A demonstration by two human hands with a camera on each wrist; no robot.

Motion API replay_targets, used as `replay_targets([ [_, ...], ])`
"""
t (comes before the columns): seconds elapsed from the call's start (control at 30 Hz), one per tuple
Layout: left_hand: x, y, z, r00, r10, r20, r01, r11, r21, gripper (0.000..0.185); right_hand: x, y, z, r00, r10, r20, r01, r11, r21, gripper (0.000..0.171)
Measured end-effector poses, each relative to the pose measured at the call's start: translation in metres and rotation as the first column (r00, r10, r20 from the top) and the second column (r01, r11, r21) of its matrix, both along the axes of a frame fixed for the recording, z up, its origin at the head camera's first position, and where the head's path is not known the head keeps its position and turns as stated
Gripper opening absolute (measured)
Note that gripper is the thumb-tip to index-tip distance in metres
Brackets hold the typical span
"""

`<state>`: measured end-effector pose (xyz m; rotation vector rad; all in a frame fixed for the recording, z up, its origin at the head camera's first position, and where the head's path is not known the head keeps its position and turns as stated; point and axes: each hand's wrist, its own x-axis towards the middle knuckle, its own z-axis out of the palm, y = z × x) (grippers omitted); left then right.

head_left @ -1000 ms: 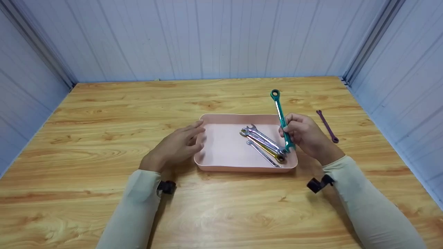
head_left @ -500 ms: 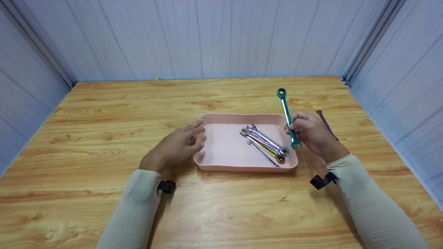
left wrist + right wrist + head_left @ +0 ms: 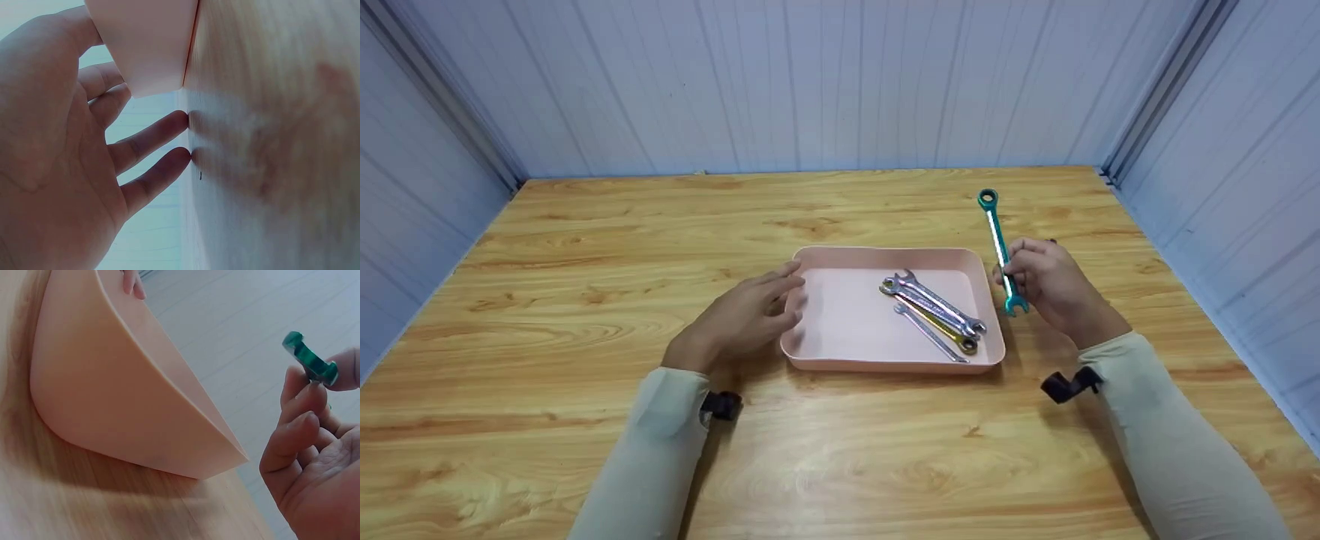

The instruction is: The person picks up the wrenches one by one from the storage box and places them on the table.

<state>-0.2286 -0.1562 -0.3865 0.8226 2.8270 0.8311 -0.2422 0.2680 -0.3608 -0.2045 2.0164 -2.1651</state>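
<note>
My right hand (image 3: pixel 1054 289) pinches a green ratcheting combination wrench (image 3: pixel 996 229) between thumb and fingers, just beyond the tray's right side. Its ring end points up and away; the open end shows below the fingers. In the right wrist view, that green open end (image 3: pixel 312 363) stands above the curled fingers. At the left wall of the pink tray (image 3: pixel 885 367), my left hand (image 3: pixel 739 315) rests with fingers spread, some at the rim. Two fingertips (image 3: pixel 181 119) reach down to the tabletop in the left wrist view. Inside the tray lie silver wrenches (image 3: pixel 941 304) and a yellow one (image 3: pixel 968 345).
A smaller silver wrench (image 3: pixel 928 331) lies nearest the tray's front wall. Behind the right hand, a purple wrench on the wooden table (image 3: pixel 840 465) is almost wholly hidden. White panel walls (image 3: pixel 840 90) enclose the table at the back and sides.
My right hand has carried the green wrench rightward, from over the tray's right end to outside it, covering the purple wrench. My left hand and the tray have stayed put.
</note>
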Motion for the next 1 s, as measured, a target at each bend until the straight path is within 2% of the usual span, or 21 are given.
replay_targets([
  [0.33, -0.001, 0.003, 0.001, 1.0, 0.001, -0.004, -0.001, 1.0, -0.008, 0.053, -0.002, 0.015, 0.0, 0.995, -0.101, 0.006, 0.101, 0.995, -0.019, 0.015],
  [0.6, -0.002, 0.002, 0.0, 1.0, -0.002, -0.005, 0.002, 1.0, -0.01, 0.055, -0.006, 0.027, -0.001, 0.993, -0.111, 0.045, 0.115, 0.988, -0.106, 0.024],
  [0.8, -0.001, 0.002, 0.001, 1.0, -0.006, -0.002, 0.006, 1.0, 0.0, 0.054, -0.007, 0.035, -0.002, 0.989, -0.134, 0.057, 0.14, 0.984, -0.107, 0.023],
  [1.0, -0.001, 0.002, 0.001, 1.0, -0.01, 0.002, 0.01, 1.0, 0.0, 0.053, -0.009, 0.04, -0.003, 0.974, -0.218, 0.068, 0.224, 0.97, -0.093, 0.026],
])
